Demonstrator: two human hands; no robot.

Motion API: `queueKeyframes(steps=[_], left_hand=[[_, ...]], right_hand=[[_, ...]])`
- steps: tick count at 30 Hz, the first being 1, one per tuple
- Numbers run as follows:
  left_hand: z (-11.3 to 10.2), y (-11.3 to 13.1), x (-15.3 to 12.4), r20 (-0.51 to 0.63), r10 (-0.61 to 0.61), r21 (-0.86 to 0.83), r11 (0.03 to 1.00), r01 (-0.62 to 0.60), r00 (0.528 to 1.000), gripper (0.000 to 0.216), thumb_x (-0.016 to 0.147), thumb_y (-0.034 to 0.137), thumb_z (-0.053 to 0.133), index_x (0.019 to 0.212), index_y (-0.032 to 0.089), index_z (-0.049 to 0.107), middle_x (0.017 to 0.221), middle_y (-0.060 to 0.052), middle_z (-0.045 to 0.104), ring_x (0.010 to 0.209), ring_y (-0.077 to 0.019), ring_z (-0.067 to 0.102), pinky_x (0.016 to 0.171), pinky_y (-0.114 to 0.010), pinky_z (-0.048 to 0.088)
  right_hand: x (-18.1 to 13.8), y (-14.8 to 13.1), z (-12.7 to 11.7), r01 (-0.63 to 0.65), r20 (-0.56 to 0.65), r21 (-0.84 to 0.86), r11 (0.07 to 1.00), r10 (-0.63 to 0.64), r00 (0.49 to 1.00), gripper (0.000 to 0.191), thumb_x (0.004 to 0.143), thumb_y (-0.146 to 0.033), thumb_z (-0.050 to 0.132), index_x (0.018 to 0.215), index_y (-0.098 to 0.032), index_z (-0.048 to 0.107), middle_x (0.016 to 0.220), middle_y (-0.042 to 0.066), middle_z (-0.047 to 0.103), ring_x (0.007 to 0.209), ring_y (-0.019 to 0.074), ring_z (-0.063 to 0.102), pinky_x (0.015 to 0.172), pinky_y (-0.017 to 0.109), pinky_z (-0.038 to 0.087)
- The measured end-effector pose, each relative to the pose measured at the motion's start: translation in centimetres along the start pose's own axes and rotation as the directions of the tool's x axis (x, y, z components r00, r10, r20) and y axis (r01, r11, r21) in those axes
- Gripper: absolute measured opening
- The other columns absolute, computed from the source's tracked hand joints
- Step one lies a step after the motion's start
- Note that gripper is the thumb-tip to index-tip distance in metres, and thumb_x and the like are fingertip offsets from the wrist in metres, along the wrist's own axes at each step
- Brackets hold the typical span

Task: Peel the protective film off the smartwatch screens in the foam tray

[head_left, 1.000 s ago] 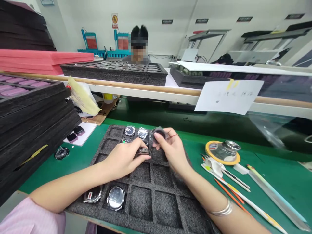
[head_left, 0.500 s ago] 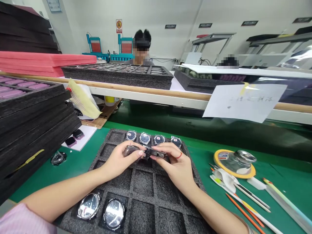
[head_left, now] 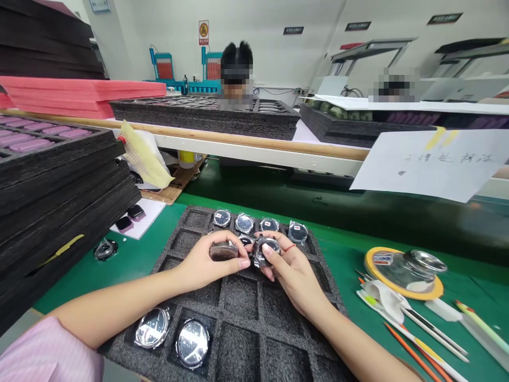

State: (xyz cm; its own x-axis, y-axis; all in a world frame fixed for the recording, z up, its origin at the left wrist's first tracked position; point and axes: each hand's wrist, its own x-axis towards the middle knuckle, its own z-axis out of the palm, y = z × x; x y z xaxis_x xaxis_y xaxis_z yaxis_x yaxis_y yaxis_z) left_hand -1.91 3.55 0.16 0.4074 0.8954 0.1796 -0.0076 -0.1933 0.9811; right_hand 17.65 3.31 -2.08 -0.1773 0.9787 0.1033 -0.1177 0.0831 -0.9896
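A black foam tray (head_left: 242, 323) with square pockets lies on the green mat in front of me. My left hand (head_left: 207, 260) is closed round a dark watch case (head_left: 222, 250) over the tray's second row. My right hand (head_left: 292, 273) pinches a round watch case (head_left: 265, 249) wrapped in clear film right beside it. Several wrapped watch cases (head_left: 244, 223) fill the far row of pockets. Two larger round cases (head_left: 175, 335) sit in the near left pockets.
A stack of black foam trays (head_left: 59, 191) stands at my left. A yellow tape roll with a metal dish (head_left: 405, 268), pencils and tweezers (head_left: 417, 329) lie at the right. A raised shelf (head_left: 258, 146) crosses behind, with other people seated beyond it.
The two hands have separated slightly: the left now holds its own dark case and the right has turned its wrapped case face up. The view has shifted a little.
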Motion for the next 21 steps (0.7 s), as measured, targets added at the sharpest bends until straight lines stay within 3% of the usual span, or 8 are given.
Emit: queueKeyframes(steps=[4, 7, 12, 14, 17, 19, 21], left_hand=[[0.1, -0.2, 0.0, 0.026, -0.006, -0.034, 0.999, 0.007, 1.000, 0.021, 0.077, 0.026, 0.083, 0.084, 0.015, 0.066, 0.087, -0.002, 0.070, 0.084, -0.0133, 0.066, 0.085, -0.026, 0.052], [0.0, -0.5, 0.0, 0.032, -0.055, -0.074, 0.996, 0.058, 0.998, 0.027, 0.073, 0.024, 0.085, 0.090, 0.016, 0.065, 0.088, -0.001, 0.070, 0.083, -0.0128, 0.066, 0.082, -0.025, 0.051], [-0.1, -1.1, 0.1, 0.069, -0.103, -0.118, 0.987, 0.111, 0.992, 0.044, 0.067, 0.022, 0.090, 0.101, 0.017, 0.062, 0.092, -0.002, 0.071, 0.084, -0.0129, 0.065, 0.081, -0.025, 0.050], [-0.1, -1.2, 0.2, 0.077, -0.122, -0.155, 0.979, 0.133, 0.990, 0.046, 0.070, 0.035, 0.089, 0.102, 0.017, 0.061, 0.093, -0.005, 0.071, 0.073, -0.0105, 0.062, 0.071, -0.023, 0.048], [-0.1, -1.1, 0.3, 0.109, -0.201, -0.279, 0.934, 0.224, 0.974, 0.057, 0.085, 0.069, 0.061, 0.105, 0.015, 0.060, 0.091, -0.008, 0.070, 0.048, -0.0054, 0.046, 0.046, -0.020, 0.032], [-0.1, -1.1, 0.4, 0.130, -0.237, -0.339, 0.902, 0.267, 0.963, 0.067, 0.089, 0.077, 0.042, 0.105, 0.014, 0.060, 0.086, -0.008, 0.069, 0.041, -0.0045, 0.037, 0.041, -0.020, 0.021], [-0.1, -1.1, 0.5, 0.128, -0.229, -0.346, 0.901, 0.260, 0.965, 0.068, 0.091, 0.077, 0.037, 0.102, 0.014, 0.060, 0.083, -0.008, 0.069, 0.040, -0.0047, 0.035, 0.040, -0.021, 0.020]], right_hand=[[0.4, -0.1, -0.2, -0.049, -0.013, 0.030, 0.998, 0.049, 0.999, 0.046, 0.068, -0.048, 0.086, 0.103, -0.022, 0.072, 0.094, 0.005, 0.074, 0.068, 0.0143, 0.061, 0.060, 0.027, 0.051], [0.7, 0.3, -0.6, -0.062, -0.082, 0.059, 0.996, 0.067, 0.994, 0.045, 0.057, -0.042, 0.094, 0.091, -0.022, 0.071, 0.092, 0.004, 0.074, 0.083, 0.0187, 0.066, 0.075, 0.031, 0.054], [0.9, 0.3, -1.0, -0.087, -0.156, 0.130, 0.988, 0.107, 0.982, 0.041, 0.069, -0.055, 0.084, 0.080, -0.021, 0.066, 0.081, 0.003, 0.071, 0.069, 0.0148, 0.059, 0.065, 0.027, 0.049], [0.8, 0.1, -0.9, -0.095, -0.142, 0.164, 0.982, 0.118, 0.983, 0.044, 0.068, -0.057, 0.083, 0.073, -0.021, 0.060, 0.082, 0.003, 0.072, 0.070, 0.0154, 0.061, 0.069, 0.030, 0.051], [0.6, -0.2, -0.6, -0.124, -0.098, 0.172, 0.977, 0.142, 0.985, 0.043, 0.067, -0.052, 0.087, 0.074, -0.020, 0.059, 0.089, 0.002, 0.073, 0.063, 0.0124, 0.060, 0.066, 0.028, 0.050], [0.4, -0.3, -0.4, -0.150, -0.060, 0.162, 0.975, 0.161, 0.985, 0.038, 0.069, -0.047, 0.086, 0.080, -0.020, 0.062, 0.090, 0.003, 0.074, 0.056, 0.0090, 0.053, 0.056, 0.025, 0.044], [0.2, -0.4, -0.3, -0.173, -0.013, 0.166, 0.971, 0.178, 0.984, 0.035, 0.073, -0.045, 0.084, 0.090, -0.020, 0.067, 0.090, 0.004, 0.074, 0.052, 0.0077, 0.046, 0.049, 0.023, 0.037]])
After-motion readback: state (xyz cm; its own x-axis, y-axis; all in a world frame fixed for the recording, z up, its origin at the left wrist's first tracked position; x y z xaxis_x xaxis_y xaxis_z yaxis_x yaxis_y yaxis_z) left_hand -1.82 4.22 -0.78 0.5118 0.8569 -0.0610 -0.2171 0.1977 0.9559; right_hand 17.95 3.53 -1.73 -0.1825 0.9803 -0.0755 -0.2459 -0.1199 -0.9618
